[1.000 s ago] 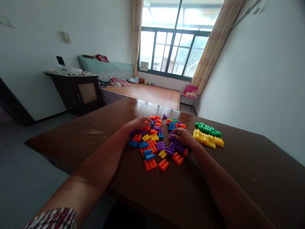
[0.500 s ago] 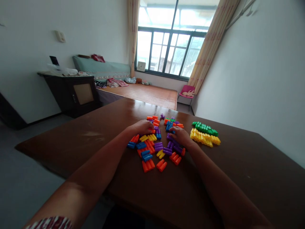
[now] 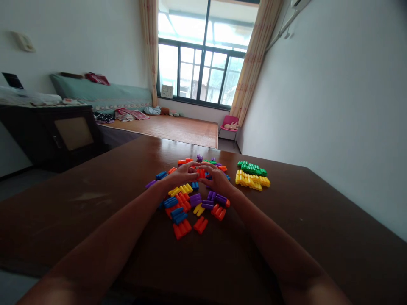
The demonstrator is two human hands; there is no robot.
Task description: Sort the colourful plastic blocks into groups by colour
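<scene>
Over the pile of plastic toy blocks, my two hands are close together, fingertips almost meeting. My left hand [image 3: 183,174] has its fingers curled in a pinch; what lies between them is hidden. My right hand [image 3: 219,179] curves its fingers and thumb around an orange block [image 3: 201,173]. Nearer to me lie loose purple blocks [image 3: 196,200], a yellow block [image 3: 199,209], blue blocks [image 3: 179,215] and orange blocks [image 3: 182,229]. Just below my left wrist is a joined yellow piece [image 3: 181,189]. Some blocks behind my fingers are partly covered.
To the right of the pile, joined yellow blocks [image 3: 252,180] and joined green blocks [image 3: 252,168] lie in rows on the brown table [image 3: 267,228]. Beyond the table are a low bed [image 3: 187,129], a pink chair [image 3: 229,123] and a dark cabinet [image 3: 47,135].
My hands have come together over the pile, with an orange block now between them. My view has turned right, shifting the room and table leftward.
</scene>
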